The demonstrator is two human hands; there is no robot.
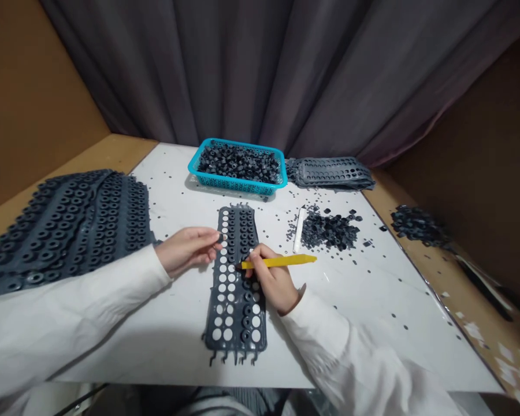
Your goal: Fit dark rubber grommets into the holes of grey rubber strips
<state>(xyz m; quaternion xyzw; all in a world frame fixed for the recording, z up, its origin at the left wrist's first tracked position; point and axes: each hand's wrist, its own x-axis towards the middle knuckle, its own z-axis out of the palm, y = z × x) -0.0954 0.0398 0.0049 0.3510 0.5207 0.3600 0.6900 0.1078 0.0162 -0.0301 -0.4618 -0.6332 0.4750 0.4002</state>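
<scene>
A dark grey moulded strip (236, 309) lies flat on the tabletop, with rows of small rings, and many of its holes are empty and show white. My left hand (185, 249) comes in from the left, its fingertips gripping the strip's upper left edge. My right hand (272, 278) is shut on a yellow flat stick (286, 261), whose tip rests on the middle of the strip. The fingers of my right hand hide part of the strip.
A turquoise basket (208, 164) of dark rings stands at the back, next to a stack of punched strips (329, 173). A loose ring pile (329, 230) and a white stick (299, 230) lie right. A large ringed sheet stack (65, 231) lies left.
</scene>
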